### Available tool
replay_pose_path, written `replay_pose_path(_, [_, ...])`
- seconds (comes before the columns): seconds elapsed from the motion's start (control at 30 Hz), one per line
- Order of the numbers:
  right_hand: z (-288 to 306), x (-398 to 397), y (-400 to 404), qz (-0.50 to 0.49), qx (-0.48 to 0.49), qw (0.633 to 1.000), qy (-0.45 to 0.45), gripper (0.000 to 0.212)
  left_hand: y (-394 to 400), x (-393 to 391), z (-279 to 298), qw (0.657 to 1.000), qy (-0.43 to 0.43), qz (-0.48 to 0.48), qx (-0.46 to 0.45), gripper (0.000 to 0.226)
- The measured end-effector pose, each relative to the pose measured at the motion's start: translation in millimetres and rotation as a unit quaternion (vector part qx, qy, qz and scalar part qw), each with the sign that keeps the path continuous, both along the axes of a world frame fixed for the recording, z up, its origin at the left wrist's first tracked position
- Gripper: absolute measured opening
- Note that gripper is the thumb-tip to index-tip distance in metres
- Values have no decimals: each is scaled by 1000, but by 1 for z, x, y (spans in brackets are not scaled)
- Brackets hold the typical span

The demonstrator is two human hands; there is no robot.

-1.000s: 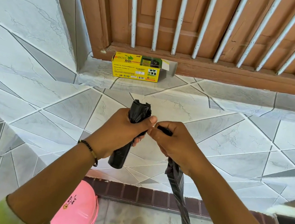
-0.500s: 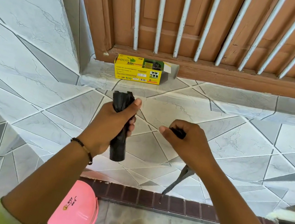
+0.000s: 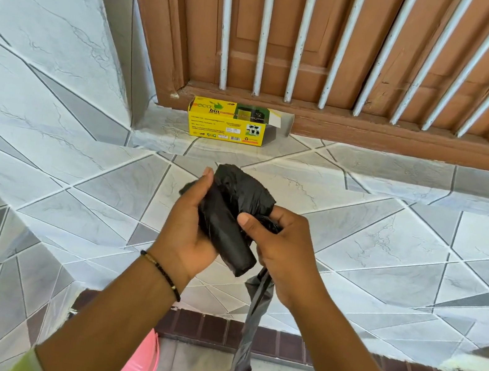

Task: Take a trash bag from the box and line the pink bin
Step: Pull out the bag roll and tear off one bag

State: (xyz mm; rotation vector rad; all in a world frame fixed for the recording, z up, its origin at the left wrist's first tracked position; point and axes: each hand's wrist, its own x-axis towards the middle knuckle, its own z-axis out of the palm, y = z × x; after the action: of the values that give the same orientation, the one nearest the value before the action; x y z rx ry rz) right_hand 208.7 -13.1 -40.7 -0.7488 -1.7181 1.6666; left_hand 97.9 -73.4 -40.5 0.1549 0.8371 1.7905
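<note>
The person stood facing a tiled ledge (image 3: 358,238) below a brown wooden door with white bars (image 3: 299,31). The left hand (image 3: 192,235) cradled the roll of black trash bags (image 3: 226,228), its fingers (image 3: 206,178) curled up behind the roll with the palm open beneath it. The right hand (image 3: 284,251) was closed over the roll's right side, thumb pressed on top, with a detached trash bag (image 3: 251,327) pinched under it and hanging in a long twisted strand toward the floor.

Half a second earlier the hands had been apart, the roll upright in the left fist and the torn-off bag alone in the right. They had since come together, and the roll had tipped to lie slanted across the left palm. This suggested that separation of one bag was complete and that the remaining roll was being gathered, probably for return to its carton.

The yellow bin-bag box (image 3: 226,123) lay on the upper step against the door sill, its right end flap open, well apart from the hands. The pink bin (image 3: 139,366) showed only as an edge at the bottom of the view, beside the left forearm, and was not yet lined. Opening the bag's mouth and fitting it over the bin remained to be done.
</note>
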Motion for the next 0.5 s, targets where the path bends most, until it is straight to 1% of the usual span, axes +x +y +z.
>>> replay_pose_path(0.07, [-2, -3, -1, -33, 11, 999, -10, 13, 0, 10, -10, 1000, -13, 22, -13, 33])
replay_pose_path(0.13, [0, -2, 2, -49, 17, 999, -16, 8, -1, 15, -17, 999, -29, 27, -38, 23])
replay_pose_path(0.17, [2, 1, 5, -54, 16, 998, -13, 8, -1, 15, -18, 998, -32, 28, -47, 21])
replay_pose_path(0.23, [6, 7, 12, -72, 4, 997, -7, 13, -1, 12, -18, 997, -27, 45, -64, 21])
replay_pose_path(0.33, [12, 18, 20, -83, -18, 996, 26, 10, 0, 4, -15, 994, -14, 83, -74, 15])
replay_pose_path(0.4, [16, 25, 25, -85, -13, 995, 42, 11, -1, 0, -13, 993, -4, 98, -69, 17])
replay_pose_path(0.47, [21, 32, 33, -86, -2, 996, 29, 11, -3, -4, -13, 992, -2, 104, -66, 18])
replay_pose_path(0.5, [23, 35, 36, -77, -2, 997, 7, 10, -4, -5, -12, 993, 1, 101, -67, 17])
